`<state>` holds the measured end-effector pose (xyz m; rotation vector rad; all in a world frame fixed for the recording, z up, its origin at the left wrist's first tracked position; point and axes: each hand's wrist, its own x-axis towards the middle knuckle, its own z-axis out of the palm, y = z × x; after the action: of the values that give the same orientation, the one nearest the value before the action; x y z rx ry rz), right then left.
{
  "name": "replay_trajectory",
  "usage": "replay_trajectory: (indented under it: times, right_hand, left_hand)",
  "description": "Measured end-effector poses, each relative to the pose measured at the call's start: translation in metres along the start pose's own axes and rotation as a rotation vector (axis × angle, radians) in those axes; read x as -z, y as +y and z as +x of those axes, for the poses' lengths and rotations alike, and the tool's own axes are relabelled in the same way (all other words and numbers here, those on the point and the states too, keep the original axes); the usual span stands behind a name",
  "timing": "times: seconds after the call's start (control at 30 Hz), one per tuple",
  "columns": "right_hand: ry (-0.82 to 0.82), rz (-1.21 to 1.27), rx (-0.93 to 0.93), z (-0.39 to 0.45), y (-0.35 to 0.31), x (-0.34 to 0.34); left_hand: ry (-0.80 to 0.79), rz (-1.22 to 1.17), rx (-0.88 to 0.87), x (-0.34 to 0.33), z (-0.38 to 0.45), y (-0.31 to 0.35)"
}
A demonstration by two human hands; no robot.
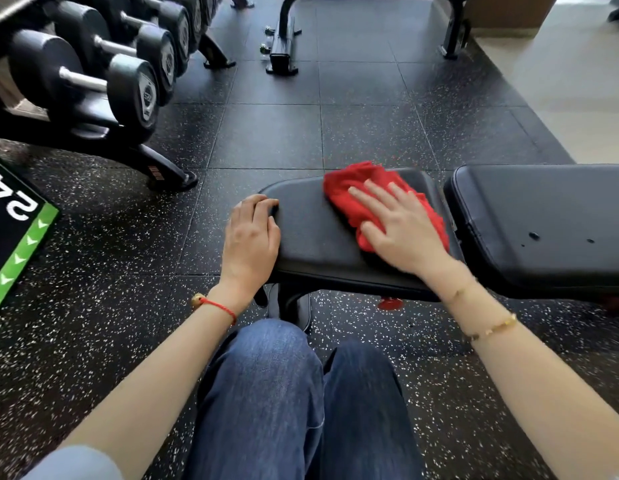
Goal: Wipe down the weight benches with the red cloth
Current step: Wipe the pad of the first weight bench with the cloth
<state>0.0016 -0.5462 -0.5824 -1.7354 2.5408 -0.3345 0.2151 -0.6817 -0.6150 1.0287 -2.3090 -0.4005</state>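
A black padded weight bench stands across the view, with its seat pad (315,233) in the middle and its longer back pad (543,216) to the right. A crumpled red cloth (349,188) lies on the far right part of the seat pad. My right hand (401,230) presses flat on the cloth, fingers spread. My left hand (251,237) grips the seat pad's left end, fingers curled over the edge.
A dumbbell rack (93,77) with several black dumbbells fills the upper left. Another bench frame (284,43) stands on the speckled rubber floor ahead. A green and black box (13,237) sits at the left. My knees in jeans (294,393) are below the bench.
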Motion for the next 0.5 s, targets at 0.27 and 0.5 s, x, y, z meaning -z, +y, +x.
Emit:
replay_trajectory:
  times: [0.27,0.5]
  right_hand:
    - [-0.021,0.027,0.047,0.032,-0.067,-0.015]
    - [0.019,0.023,0.133,-0.045,-0.036,-0.009]
  left_hand:
    - [-0.007,0.011,0.016,0.002,0.0,0.002]
    - [-0.019,0.006,0.001,0.006,-0.002,0.005]
